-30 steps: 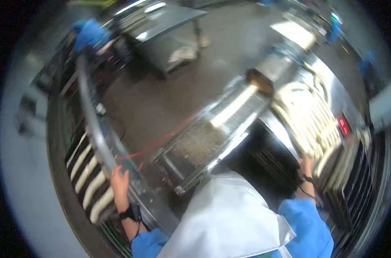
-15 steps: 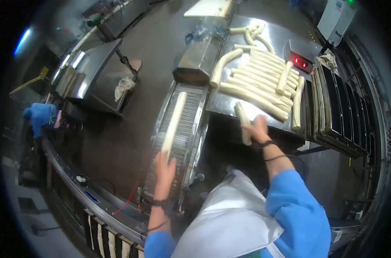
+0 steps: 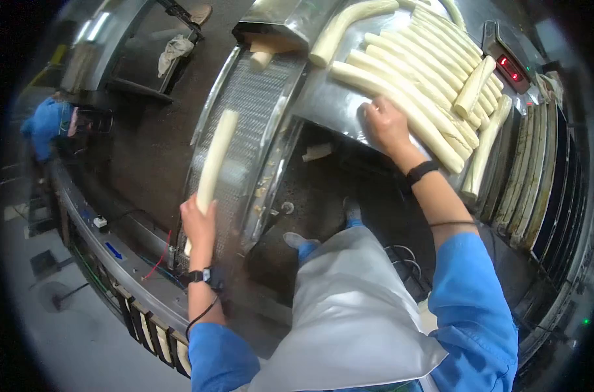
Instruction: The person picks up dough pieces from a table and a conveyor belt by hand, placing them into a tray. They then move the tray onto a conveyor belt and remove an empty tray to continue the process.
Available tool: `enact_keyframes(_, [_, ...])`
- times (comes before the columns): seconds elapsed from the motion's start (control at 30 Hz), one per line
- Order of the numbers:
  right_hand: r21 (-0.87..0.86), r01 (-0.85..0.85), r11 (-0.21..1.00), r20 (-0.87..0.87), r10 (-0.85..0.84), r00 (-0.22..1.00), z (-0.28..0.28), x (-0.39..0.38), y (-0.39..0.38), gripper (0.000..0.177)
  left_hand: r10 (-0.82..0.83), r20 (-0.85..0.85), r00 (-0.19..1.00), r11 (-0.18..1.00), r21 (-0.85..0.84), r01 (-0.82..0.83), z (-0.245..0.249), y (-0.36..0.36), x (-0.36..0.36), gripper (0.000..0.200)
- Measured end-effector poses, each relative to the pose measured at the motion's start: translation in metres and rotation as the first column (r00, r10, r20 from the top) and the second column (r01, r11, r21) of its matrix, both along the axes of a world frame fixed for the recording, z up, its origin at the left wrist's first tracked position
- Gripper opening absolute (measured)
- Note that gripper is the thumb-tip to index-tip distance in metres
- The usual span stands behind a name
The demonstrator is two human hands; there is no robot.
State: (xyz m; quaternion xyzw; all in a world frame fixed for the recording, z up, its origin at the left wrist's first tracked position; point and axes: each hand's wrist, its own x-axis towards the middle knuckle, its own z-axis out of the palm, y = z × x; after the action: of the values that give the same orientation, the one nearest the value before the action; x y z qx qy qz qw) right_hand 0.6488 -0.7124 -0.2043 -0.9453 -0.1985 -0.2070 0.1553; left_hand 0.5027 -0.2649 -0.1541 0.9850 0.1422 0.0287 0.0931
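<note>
On the mesh conveyor (image 3: 235, 150) lies a long pale dough log (image 3: 217, 153). My left hand (image 3: 199, 225) is closed around its near part, and the log's near end shows just below my fingers. My right hand (image 3: 387, 124), fingers curled, is at the front edge of the metal table (image 3: 330, 101), against the nearest dough log (image 3: 401, 108) of a row. Whether anything is inside its fingers is hidden. Several more logs (image 3: 434, 68) lie side by side behind that one, with a shorter piece (image 3: 475, 85) across them.
A metal housing (image 3: 280, 23) covers the conveyor's far end, where a short dough piece (image 3: 261, 60) lies. Another pale piece (image 3: 318, 152) is low beside the table. Right stand a red-digit scale (image 3: 509, 68) and stacked trays (image 3: 526, 170). A person in blue (image 3: 49, 124) is far left.
My view has shifted closer to the table. My right hand has let go of the short dough piece and moved to the row's edge. My left hand has closed on the conveyor log.
</note>
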Motion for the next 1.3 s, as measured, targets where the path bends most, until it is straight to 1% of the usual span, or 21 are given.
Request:
enact_keyframes(0.1, [0.071,-0.159,0.985,-0.024,0.161,0.987,0.003,-0.02,-0.027,0.025,-0.026,0.105,0.994,0.999,0.037,0.022,0.005,0.006,-0.012,0.046])
enact_keyframes(0.17, [0.213,-0.068,0.975,-0.073,0.086,0.994,0.015,-0.048,-0.045,0.028,0.194,-0.081,0.978,0.936,-0.282,-0.209,0.018,-0.002,-0.014,0.039])
enact_keyframes(0.2, [0.285,0.016,0.958,-0.124,0.02,0.992,0.016,-0.063,-0.054,0.028,0.381,-0.268,0.885,0.592,-0.665,-0.456,0.044,-0.03,-0.007,0.03])
enact_keyframes(0.23, [0.353,0.104,0.93,-0.169,-0.046,0.985,0.019,-0.075,-0.062,0.029,0.388,-0.439,0.811,0.166,-0.832,-0.53,0.053,-0.036,0.001,0.025])
enact_keyframes(0.3, [0.467,0.254,0.847,-0.364,-0.077,0.928,0.036,-0.095,-0.07,0.028,0.311,-0.438,0.843,-0.156,-0.899,-0.41,0.086,-0.084,0.03,0.021])
enact_keyframes(0.37, [0.569,0.28,0.773,-0.38,-0.055,0.923,0.048,-0.103,-0.071,0.029,0.259,-0.231,0.938,-0.191,-0.964,-0.185,0.116,-0.15,0.073,0.021])
enact_keyframes(0.43, [0.629,0.269,0.73,-0.376,-0.017,0.926,0.065,-0.108,-0.07,0.029,0.226,-0.041,0.973,-0.154,-0.988,-0.006,0.141,-0.224,0.117,0.021])
enact_keyframes(0.5, [0.658,0.245,0.712,-0.368,0.02,0.93,0.078,-0.108,-0.07,0.027,0.026,0.151,0.988,-0.169,-0.974,0.153,0.151,-0.285,0.144,0.025])
enact_keyframes(0.57, [0.642,0.231,0.731,-0.383,0.045,0.923,0.089,-0.112,-0.073,0.026,-0.167,0.233,0.958,-0.246,-0.951,0.189,0.149,-0.333,0.146,0.042])
enact_keyframes(0.63, [0.661,0.239,0.711,-0.405,0.071,0.912,0.073,-0.12,-0.078,0.024,-0.281,0.106,0.954,-0.234,-0.972,0.039,0.137,-0.362,0.13,0.051])
enact_keyframes(0.7, [0.614,0.211,0.761,-0.426,0.094,0.9,0.057,-0.129,-0.083,0.023,-0.432,0.097,0.897,-0.172,-0.985,0.024,0.1,-0.363,0.109,0.053])
enact_keyframes(0.77, [0.592,0.218,0.776,-0.474,0.116,0.873,0.037,-0.138,-0.086,0.022,-0.499,-0.049,0.865,-0.093,-0.99,-0.11,0.061,-0.347,0.076,0.046])
enact_keyframes(0.8, [0.563,0.204,0.801,-0.499,0.132,0.857,0.024,-0.144,-0.085,0.022,-0.479,-0.117,0.87,-0.104,-0.976,-0.189,0.032,-0.335,0.056,0.047])
enact_keyframes(0.9, [0.525,0.201,0.827,-0.572,0.168,0.803,-0.022,-0.156,-0.07,0.02,-0.343,-0.382,0.858,0.128,-0.924,-0.36,-0.031,-0.289,-0.007,0.053])
enact_keyframes(1.0, [0.418,0.126,0.9,-0.741,0.258,0.62,-0.093,-0.165,-0.047,0.017,-0.131,-0.582,0.803,0.151,-0.812,-0.564,-0.099,-0.234,-0.079,0.049])
enact_keyframes(1.07, [0.364,0.074,0.929,-0.796,0.269,0.542,-0.165,-0.17,-0.025,0.018,0.029,-0.701,0.713,0.153,-0.701,-0.696,-0.116,-0.204,-0.11,0.048])
enact_keyframes(1.1, [0.313,0.018,0.95,-0.835,0.266,0.482,-0.198,-0.168,-0.013,0.019,0.031,-0.71,0.704,0.153,-0.693,-0.705,-0.145,-0.184,-0.132,0.048])
enact_keyframes(1.13, [0.262,0.03,0.964,-0.899,0.233,0.371,-0.22,-0.16,0.006,0.021,0.132,-0.728,0.673,0.126,-0.661,-0.74,-0.183,-0.163,-0.16,0.048])
enact_keyframes(1.2, [0.253,-0.004,0.968,-0.907,0.239,0.347,-0.299,-0.15,0.043,0.022,0.238,-0.745,0.623,0.092,-0.622,-0.778,-0.233,-0.13,-0.196,0.047])
enact_keyframes(1.27, [0.247,-0.046,0.968,-0.913,0.248,0.324,-0.365,-0.141,0.076,0.024,0.403,-0.715,0.572,0.165,-0.558,-0.814,-0.27,-0.108,-0.221,0.046])
enact_keyframes(1.3, [0.243,0.038,0.969,-0.933,0.223,0.281,-0.393,-0.133,0.096,0.022,0.416,-0.701,0.579,0.129,-0.585,-0.801,-0.285,-0.096,-0.234,0.046])
